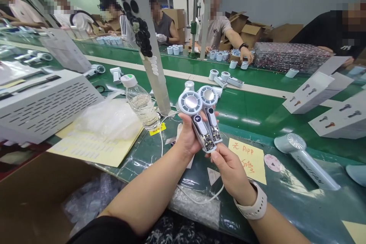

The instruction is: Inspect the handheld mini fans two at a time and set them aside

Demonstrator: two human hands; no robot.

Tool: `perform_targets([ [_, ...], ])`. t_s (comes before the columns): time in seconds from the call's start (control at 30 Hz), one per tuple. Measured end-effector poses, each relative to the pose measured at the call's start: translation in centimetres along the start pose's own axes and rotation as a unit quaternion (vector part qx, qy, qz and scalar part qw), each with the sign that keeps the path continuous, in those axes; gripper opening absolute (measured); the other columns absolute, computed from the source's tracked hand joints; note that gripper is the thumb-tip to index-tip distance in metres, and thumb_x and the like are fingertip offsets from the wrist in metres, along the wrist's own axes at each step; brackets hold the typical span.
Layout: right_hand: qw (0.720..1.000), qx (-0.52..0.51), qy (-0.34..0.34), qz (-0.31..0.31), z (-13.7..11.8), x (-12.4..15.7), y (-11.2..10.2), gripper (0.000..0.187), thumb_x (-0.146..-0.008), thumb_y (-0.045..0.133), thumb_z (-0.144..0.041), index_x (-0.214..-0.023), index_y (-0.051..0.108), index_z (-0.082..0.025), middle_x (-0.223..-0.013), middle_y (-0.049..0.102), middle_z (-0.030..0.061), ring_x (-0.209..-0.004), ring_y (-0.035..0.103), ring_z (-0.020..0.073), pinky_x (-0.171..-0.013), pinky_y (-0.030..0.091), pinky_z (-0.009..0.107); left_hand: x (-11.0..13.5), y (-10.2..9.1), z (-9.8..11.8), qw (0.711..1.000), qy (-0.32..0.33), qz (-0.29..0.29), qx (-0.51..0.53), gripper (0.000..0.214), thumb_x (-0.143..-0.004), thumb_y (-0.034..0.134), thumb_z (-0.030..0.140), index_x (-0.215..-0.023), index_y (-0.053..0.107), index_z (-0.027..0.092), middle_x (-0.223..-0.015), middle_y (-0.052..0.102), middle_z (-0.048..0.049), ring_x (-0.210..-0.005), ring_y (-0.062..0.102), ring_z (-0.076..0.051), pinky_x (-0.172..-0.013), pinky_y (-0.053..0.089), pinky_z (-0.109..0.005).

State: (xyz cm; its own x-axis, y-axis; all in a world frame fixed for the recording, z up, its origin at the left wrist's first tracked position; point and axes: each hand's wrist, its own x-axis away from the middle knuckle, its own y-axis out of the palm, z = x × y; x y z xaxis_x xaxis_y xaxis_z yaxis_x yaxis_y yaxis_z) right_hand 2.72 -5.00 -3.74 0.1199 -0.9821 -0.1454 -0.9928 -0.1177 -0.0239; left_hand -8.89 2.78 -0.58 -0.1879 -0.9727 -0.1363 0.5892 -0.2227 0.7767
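My left hand point(185, 135) is closed round two small white handheld fans point(200, 114), held side by side with their round heads up. One fan's little screen is lit. My right hand point(230, 169), with a white watch on the wrist, pinches a white cable plug at the bottom end of the fans. The white cable point(200, 198) runs down and across the bench below my hands.
A water bottle point(141, 103) stands to the left by a plastic bag on yellow paper. A larger pale fan point(305, 160) lies at the right near a yellow note point(248, 160). White boxes point(317, 87) sit on the green conveyor point(257, 110). Other people work across it. A cardboard box point(34, 194) is at lower left.
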Motion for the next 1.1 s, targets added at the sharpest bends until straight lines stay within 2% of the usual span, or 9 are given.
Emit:
perform_targets([
  [0.2,0.999,0.005,-0.032,-0.006,0.2,0.1,-0.1,0.037,-0.097,0.053,-0.051,-0.074,0.057,-0.022,-0.074,0.052,0.0006,-0.074,0.052,0.0195,-0.068,0.042,0.031,0.1,-0.1,0.0,1.000,-0.013,-0.006,0.005,0.070,-0.049,0.074,0.083,-0.065,0.060,0.017,-0.107,0.070,-0.0066,-0.098,0.069,-0.027,-0.077,0.058,-0.035],
  [0.37,0.993,0.034,-0.110,-0.039,-0.6,-0.1,-0.1,0.033,-0.099,0.052,-0.042,-0.074,0.057,-0.022,-0.096,0.062,0.0057,-0.092,0.058,0.0216,-0.084,0.045,0.034,-0.2,-0.1,0.5,0.995,-0.039,0.006,0.089,0.065,-0.053,0.076,0.080,-0.065,0.058,0.019,-0.102,0.072,-0.0042,-0.096,0.069,-0.023,-0.083,0.058,-0.035],
  [0.43,0.996,0.037,-0.086,-0.011,-0.8,-0.2,-0.1,0.032,-0.099,0.051,-0.043,-0.075,0.058,-0.022,-0.092,0.064,0.0051,-0.088,0.059,0.0205,-0.080,0.046,0.033,-0.3,-0.1,0.6,0.995,-0.040,0.007,0.089,0.065,-0.053,0.077,0.080,-0.065,0.057,0.018,-0.102,0.073,-0.0044,-0.098,0.069,-0.023,-0.083,0.057,-0.035],
  [0.53,0.999,0.032,-0.006,0.032,-0.8,-0.3,-0.3,0.037,-0.098,0.053,-0.049,-0.074,0.059,-0.022,-0.070,0.061,0.0011,-0.068,0.057,0.0175,-0.066,0.045,0.030,-0.2,-0.1,0.7,0.997,-0.040,-0.018,0.059,0.067,-0.051,0.078,0.080,-0.064,0.057,0.018,-0.107,0.072,-0.0059,-0.103,0.069,-0.026,-0.084,0.057,-0.035],
  [0.63,0.997,-0.023,0.051,0.047,-0.7,-0.3,-0.2,0.046,-0.093,0.058,-0.059,-0.066,0.051,-0.023,-0.052,0.050,-0.0038,-0.053,0.053,0.0153,-0.056,0.043,0.028,0.0,-0.1,0.6,0.999,-0.018,-0.037,0.014,0.067,-0.052,0.076,0.081,-0.064,0.060,0.017,-0.111,0.072,-0.0068,-0.107,0.068,-0.027,-0.086,0.057,-0.036],
  [0.77,0.988,-0.107,0.099,0.059,-0.3,-0.4,0.2,0.052,-0.087,0.062,-0.067,-0.064,0.046,-0.023,-0.044,0.043,-0.0071,-0.043,0.047,0.0132,-0.048,0.038,0.027,0.2,-0.3,0.0,0.997,0.016,-0.052,-0.051,0.069,-0.052,0.072,0.085,-0.065,0.064,0.017,-0.107,0.072,-0.0087,-0.106,0.068,-0.030,-0.084,0.059,-0.038],
  [0.9,0.993,-0.066,0.082,0.045,-0.2,-0.6,-0.3,0.046,-0.092,0.058,-0.063,-0.070,0.056,-0.022,-0.056,0.056,-0.0021,-0.058,0.055,0.0159,-0.061,0.044,0.030,0.1,-0.5,-0.2,0.997,0.017,-0.051,-0.060,0.069,-0.055,0.069,0.086,-0.067,0.064,0.018,-0.106,0.071,-0.0084,-0.106,0.068,-0.029,-0.084,0.058,-0.038],
  [1.0,0.999,0.017,0.012,0.037,-0.5,-0.9,-1.3,0.044,-0.093,0.055,-0.060,-0.072,0.060,-0.022,-0.073,0.061,0.0024,-0.073,0.056,0.0196,-0.070,0.046,0.034,-0.2,-0.5,0.4,0.998,-0.001,-0.036,-0.042,0.069,-0.057,0.070,0.085,-0.075,0.064,0.019,-0.099,0.072,-0.0082,-0.104,0.068,-0.031,-0.080,0.058,-0.039],
  [1.1,0.988,0.091,-0.053,0.112,-0.4,-1.4,-2.4,0.044,-0.093,0.054,-0.060,-0.069,0.060,-0.023,-0.092,0.065,0.0075,-0.092,0.059,0.0254,-0.084,0.046,0.041,-0.5,-0.5,0.9,0.999,0.009,0.003,-0.031,0.059,-0.065,0.072,0.077,-0.081,0.064,0.020,-0.098,0.073,-0.0084,-0.107,0.067,-0.032,-0.083,0.057,-0.042],
])
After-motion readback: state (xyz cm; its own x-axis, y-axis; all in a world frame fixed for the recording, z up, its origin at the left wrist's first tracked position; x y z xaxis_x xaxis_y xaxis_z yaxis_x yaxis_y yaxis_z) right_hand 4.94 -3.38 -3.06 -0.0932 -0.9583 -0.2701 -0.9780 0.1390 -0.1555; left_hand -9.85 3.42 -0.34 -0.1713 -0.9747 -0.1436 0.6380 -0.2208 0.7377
